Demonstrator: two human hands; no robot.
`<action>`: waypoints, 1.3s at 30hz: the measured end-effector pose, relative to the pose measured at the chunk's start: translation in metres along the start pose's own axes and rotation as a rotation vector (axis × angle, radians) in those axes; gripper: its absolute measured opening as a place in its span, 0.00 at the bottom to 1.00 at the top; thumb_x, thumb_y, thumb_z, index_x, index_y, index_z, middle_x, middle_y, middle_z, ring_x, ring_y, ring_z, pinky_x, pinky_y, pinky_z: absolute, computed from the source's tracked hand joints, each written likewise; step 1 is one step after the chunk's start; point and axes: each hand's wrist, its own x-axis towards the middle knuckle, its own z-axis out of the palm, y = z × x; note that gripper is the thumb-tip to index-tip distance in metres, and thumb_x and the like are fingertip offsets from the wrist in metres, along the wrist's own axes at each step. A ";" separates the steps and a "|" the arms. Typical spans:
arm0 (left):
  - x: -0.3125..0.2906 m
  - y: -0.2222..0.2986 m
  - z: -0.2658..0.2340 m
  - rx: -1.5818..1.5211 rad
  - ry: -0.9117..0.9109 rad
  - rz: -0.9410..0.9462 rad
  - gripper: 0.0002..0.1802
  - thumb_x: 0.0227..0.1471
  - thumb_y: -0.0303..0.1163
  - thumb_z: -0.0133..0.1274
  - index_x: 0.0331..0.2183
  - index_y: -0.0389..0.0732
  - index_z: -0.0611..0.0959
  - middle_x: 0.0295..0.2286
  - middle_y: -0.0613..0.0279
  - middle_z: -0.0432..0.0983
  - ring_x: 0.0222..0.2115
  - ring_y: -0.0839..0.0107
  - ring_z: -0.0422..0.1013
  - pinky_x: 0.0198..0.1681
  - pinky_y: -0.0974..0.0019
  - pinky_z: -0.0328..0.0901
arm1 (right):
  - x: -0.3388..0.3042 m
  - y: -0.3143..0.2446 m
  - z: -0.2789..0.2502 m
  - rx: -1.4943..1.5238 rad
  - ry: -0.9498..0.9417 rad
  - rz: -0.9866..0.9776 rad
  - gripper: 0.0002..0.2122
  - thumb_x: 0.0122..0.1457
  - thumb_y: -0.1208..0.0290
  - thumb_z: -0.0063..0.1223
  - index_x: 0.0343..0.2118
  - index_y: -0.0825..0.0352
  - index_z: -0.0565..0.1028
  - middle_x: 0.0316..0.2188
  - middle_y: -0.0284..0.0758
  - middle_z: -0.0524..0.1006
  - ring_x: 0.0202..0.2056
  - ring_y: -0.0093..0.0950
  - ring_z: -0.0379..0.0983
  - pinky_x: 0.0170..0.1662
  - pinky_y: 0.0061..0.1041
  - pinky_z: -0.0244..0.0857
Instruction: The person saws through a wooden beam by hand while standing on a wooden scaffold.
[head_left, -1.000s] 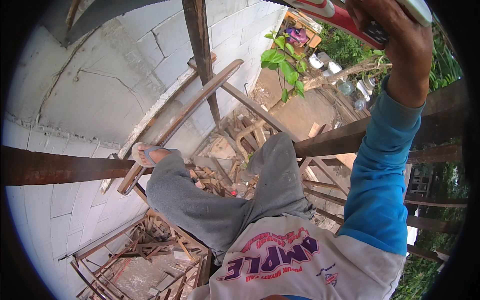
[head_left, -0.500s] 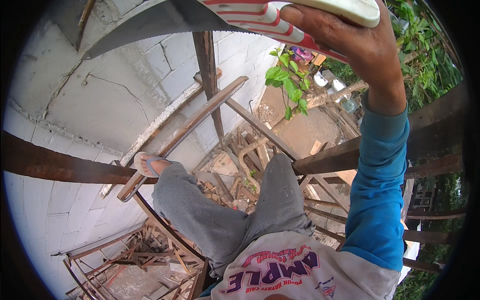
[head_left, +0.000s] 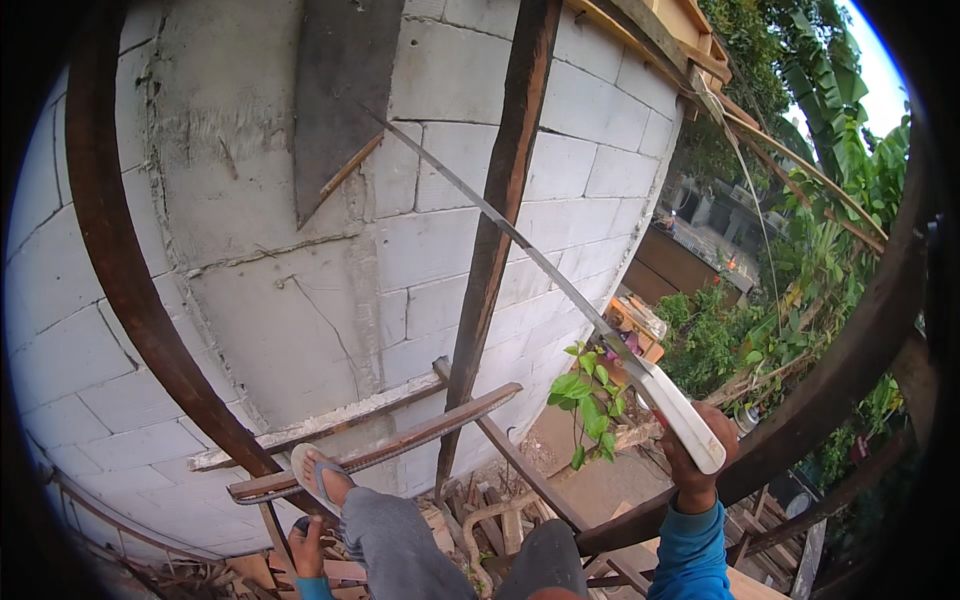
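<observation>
The person's right hand point(head_left: 690, 475) has its fingers wrapped about the pale handle of a handsaw point(head_left: 568, 289), which slants up and leftward from the grip, its long, thin blade nearly edge-on to me. In this view the blade passes across a dark timber post point(head_left: 520, 130), though I can't tell whether the two touch. Behind it stands a wall of white blocks point(head_left: 450, 75). A thick dark beam point(head_left: 820, 410) curves along the right, near the saw hand. Down at lower left, the left hand point(head_left: 307, 552) is curled near the lower end of another dark beam point(head_left: 150, 310); I can't tell whether its fingers grasp that wood. Just beside it, a foot in a sandal point(head_left: 306, 470) rests on a narrow plank point(head_left: 430, 427), the leg above it clad in grey trousers point(head_left: 395, 545). Green leaves point(head_left: 590, 405) show below the blade, close to the saw's handle end.
</observation>
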 end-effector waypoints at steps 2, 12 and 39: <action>0.005 0.113 0.069 -0.166 -0.042 0.328 0.16 0.54 0.40 0.54 0.34 0.35 0.78 0.26 0.59 0.75 0.28 0.72 0.73 0.30 0.68 0.71 | 0.008 -0.014 -0.004 -0.123 -0.031 -0.104 0.13 0.42 0.66 0.67 0.25 0.68 0.74 0.20 0.36 0.75 0.21 0.32 0.72 0.24 0.27 0.63; -0.119 0.317 0.339 -0.658 -0.998 0.459 0.31 0.55 0.46 0.53 0.49 0.32 0.65 0.43 0.55 0.68 0.43 0.71 0.64 0.45 0.68 0.63 | 0.023 -0.055 -0.008 -0.210 -0.081 -0.333 0.08 0.39 0.74 0.59 0.24 0.64 0.72 0.20 0.33 0.73 0.24 0.31 0.72 0.30 0.30 0.65; -0.079 0.382 0.326 -0.929 -1.217 0.333 0.29 0.62 0.47 0.40 0.55 0.37 0.61 0.48 0.54 0.69 0.44 0.66 0.72 0.44 0.62 0.71 | 0.127 -0.143 0.075 1.206 0.319 -0.004 0.13 0.64 0.62 0.40 0.24 0.60 0.59 0.16 0.28 0.60 0.18 0.20 0.59 0.22 0.23 0.59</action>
